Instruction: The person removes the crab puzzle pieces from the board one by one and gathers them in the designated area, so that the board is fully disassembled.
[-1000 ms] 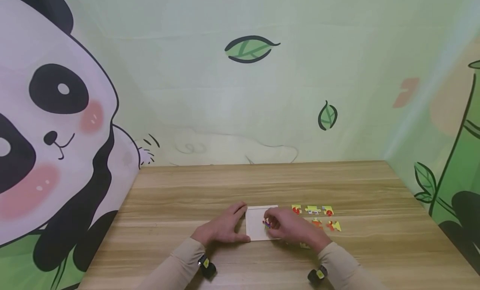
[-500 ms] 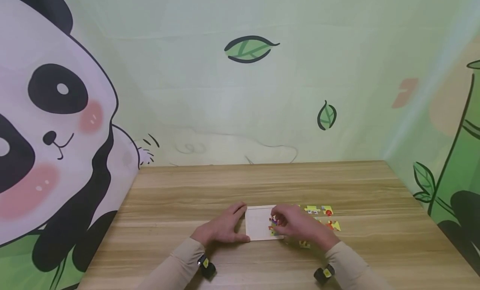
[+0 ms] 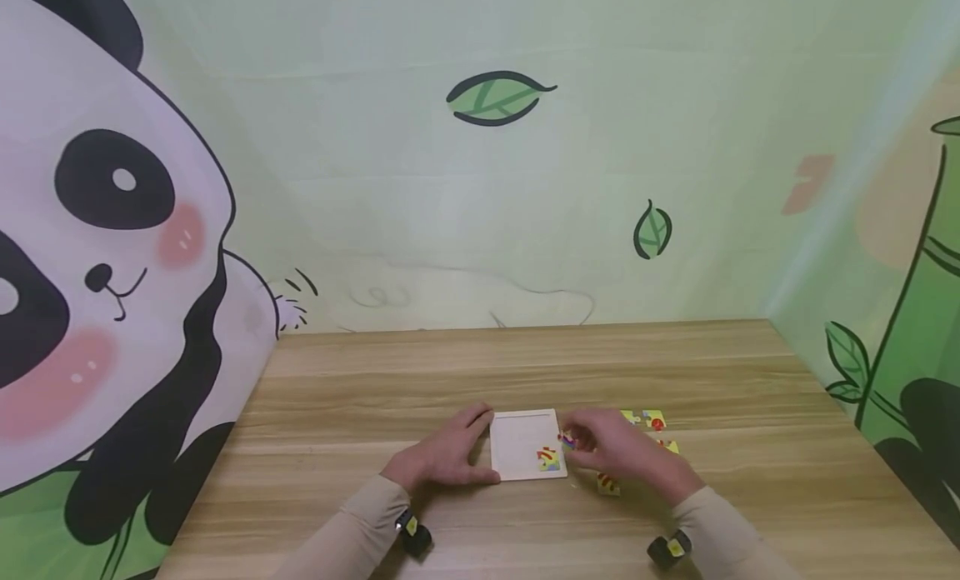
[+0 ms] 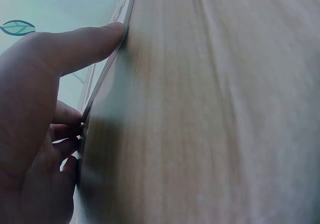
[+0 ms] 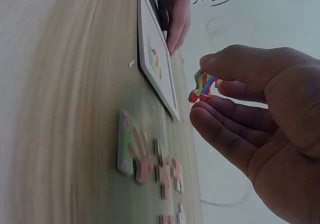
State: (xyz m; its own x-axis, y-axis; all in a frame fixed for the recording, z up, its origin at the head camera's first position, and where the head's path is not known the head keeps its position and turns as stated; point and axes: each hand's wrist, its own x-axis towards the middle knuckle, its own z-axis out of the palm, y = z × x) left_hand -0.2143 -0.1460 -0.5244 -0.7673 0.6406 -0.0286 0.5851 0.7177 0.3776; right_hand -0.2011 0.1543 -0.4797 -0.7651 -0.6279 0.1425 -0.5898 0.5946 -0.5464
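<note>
A square white puzzle tray (image 3: 517, 442) lies on the wooden table, with a yellow, green and red jigsaw piece (image 3: 549, 458) in its near right corner. My left hand (image 3: 448, 453) spreads along the tray's left edge, thumb at the near corner and fingers at the far one. In the left wrist view, the thumb (image 4: 92, 46) and fingertips touch that edge. Just off the tray's right side, my right hand (image 3: 626, 451) pinches a small colourful jigsaw piece (image 5: 205, 86) between thumb and fingers, raised above the table in the right wrist view.
Several loose jigsaw pieces lie right of the tray, among them a red-marked one (image 3: 655, 421) and one nearer me (image 3: 609, 485); my right hand partly covers the group. A tiny pale scrap (image 5: 131, 63) rests beside the tray. A panda-print wall (image 3: 420, 205) stands behind the table.
My right hand has moved rightward from over the tray to beyond its right edge, still holding the small piece. The corner piece in the tray is now uncovered. My left hand stays put.
</note>
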